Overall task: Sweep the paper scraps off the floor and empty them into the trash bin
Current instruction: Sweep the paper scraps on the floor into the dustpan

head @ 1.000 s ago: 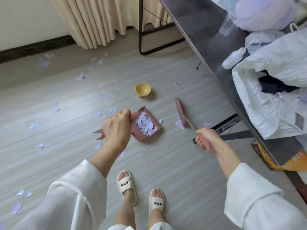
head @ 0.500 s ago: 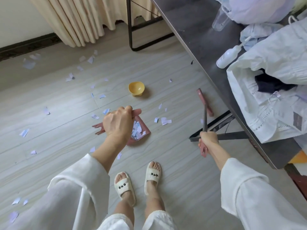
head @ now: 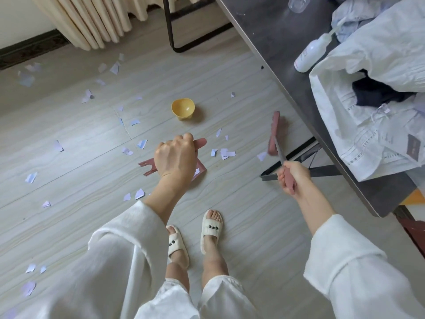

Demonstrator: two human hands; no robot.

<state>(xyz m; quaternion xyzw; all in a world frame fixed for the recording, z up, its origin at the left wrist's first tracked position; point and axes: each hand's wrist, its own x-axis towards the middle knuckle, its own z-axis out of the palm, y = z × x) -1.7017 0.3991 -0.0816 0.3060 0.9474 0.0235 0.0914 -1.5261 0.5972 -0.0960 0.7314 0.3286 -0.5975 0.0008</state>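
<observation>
Left hand (head: 176, 157) grips the dustpan (head: 200, 168) handle, right hand (head: 293, 176) is wrapped round the broom (head: 274, 134) handle. Paper scraps (head: 224, 153) lie between them on the floor (head: 241, 192); tilt that loaded pan and they'd probably spill back out.

1. Paper scraps (head: 225, 153): small pale lilac-white torn pieces, strewn flat across the grey wood-look floor (head: 241, 203), some near the curtain, a cluster just left of the broom head.
2. Dustpan (head: 199, 169): dusty pink, low over the floor, mostly hidden under the left hand (head: 176, 157) gripping its handle; a few scraps show inside.
3. Broom (head: 274, 134): pink head at the floor, thin grey shaft slanting up to a pink grip held in the right hand (head: 293, 177).
</observation>
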